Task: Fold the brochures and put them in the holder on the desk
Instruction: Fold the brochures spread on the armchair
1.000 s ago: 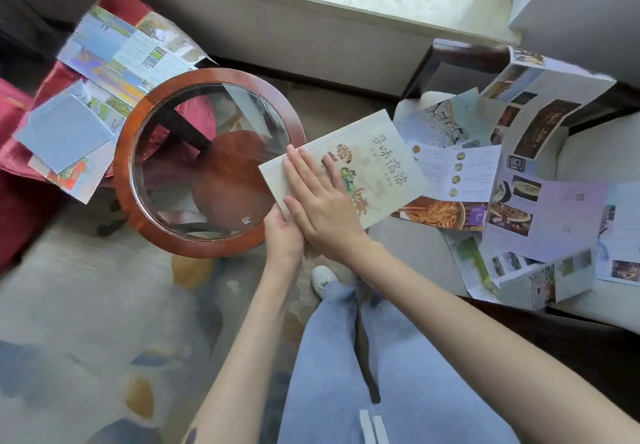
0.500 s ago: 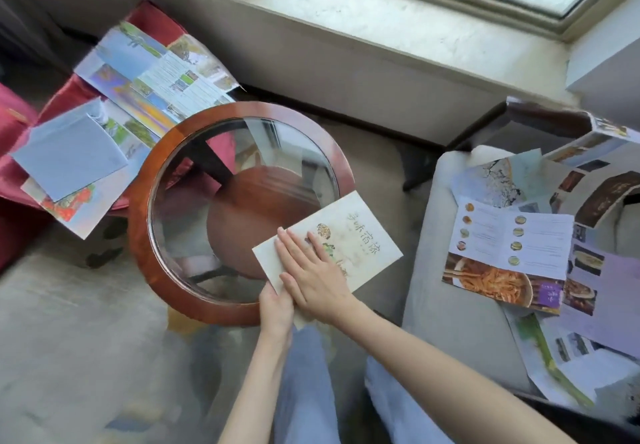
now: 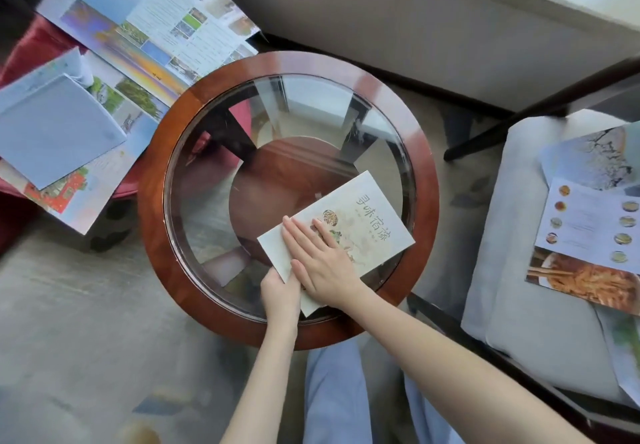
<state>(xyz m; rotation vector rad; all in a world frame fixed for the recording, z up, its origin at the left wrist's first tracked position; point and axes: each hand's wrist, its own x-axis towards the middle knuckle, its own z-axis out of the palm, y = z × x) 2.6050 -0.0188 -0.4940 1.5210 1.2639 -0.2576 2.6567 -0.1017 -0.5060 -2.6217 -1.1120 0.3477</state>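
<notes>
Round glass-topped table (image 3: 166, 221), one folded brochure (image 3: 377, 215) on it

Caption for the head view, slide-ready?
Right hand presses a folded cream brochure flat on the round glass table while left hand holds its edge.

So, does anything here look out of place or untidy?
Yes. Unfolded brochures lie scattered on the red seat at left and the grey cushion at right. The folded brochure sits askew on the glass table, under the flat right hand. No holder is visible.
</notes>
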